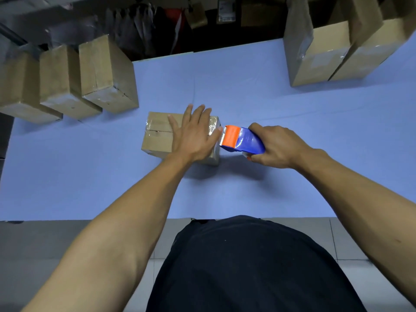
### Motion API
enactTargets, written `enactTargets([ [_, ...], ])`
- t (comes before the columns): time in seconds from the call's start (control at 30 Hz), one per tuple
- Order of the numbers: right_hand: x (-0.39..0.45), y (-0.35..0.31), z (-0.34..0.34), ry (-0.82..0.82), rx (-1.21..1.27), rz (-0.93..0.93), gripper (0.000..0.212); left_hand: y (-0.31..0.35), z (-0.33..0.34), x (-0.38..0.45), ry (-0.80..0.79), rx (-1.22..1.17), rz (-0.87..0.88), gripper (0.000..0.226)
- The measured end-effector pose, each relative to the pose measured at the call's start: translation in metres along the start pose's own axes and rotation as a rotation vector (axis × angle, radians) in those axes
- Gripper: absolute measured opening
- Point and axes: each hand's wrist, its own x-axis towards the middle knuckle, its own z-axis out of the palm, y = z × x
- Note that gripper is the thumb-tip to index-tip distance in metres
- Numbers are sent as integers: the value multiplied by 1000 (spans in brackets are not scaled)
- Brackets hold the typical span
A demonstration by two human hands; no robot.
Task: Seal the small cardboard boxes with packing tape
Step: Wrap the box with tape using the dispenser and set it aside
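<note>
Right now the taping step is in hand on the box (157, 137), which sits mid-table on the blue table (247, 97), slightly left of centre. The left hand (193, 134) lies flat on its top with fingers straight and spread, pressing it down. The right hand (276, 146) is curled around the dispenser (243, 140), a blue body with an orange front end, whose front touches the box's right edge, close to the left thumb. Glossy tape already shows along the top seam at the box's left part and around its right end, so I judge the strip has been run across the top and is at its finish over the right edge. The next move likely calls for pulling the dispenser down the right side and tearing the tape against its blade while the left hand keeps the box from sliding, then smoothing the loose end flat. Three boxes (105, 73) stand in a row at far left and two larger ones (322, 55) at far right; all seem taped, though glare makes that hard to confirm. No brand or writing can be read on the dispenser or the boxes; a pale label in the dark background is too blurred to read.
</note>
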Motion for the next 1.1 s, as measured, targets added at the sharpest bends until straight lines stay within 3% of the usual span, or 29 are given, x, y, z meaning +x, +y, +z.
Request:
enactTargets([
  [0.33,-12,6,3,-4,52,6,49,0,-1,-1,15,-39,6,54],
  [0.53,-5,-6,-2,-18,-82,42,66,0,-1,-3,40,-77,7,47],
  [0.73,19,-32,-23,-15,-264,13,56,1,-3,-2,48,-58,10,56],
  [1.1,31,-77,-30,-49,-361,203,33,-1,0,-2,43,-27,44,61],
])
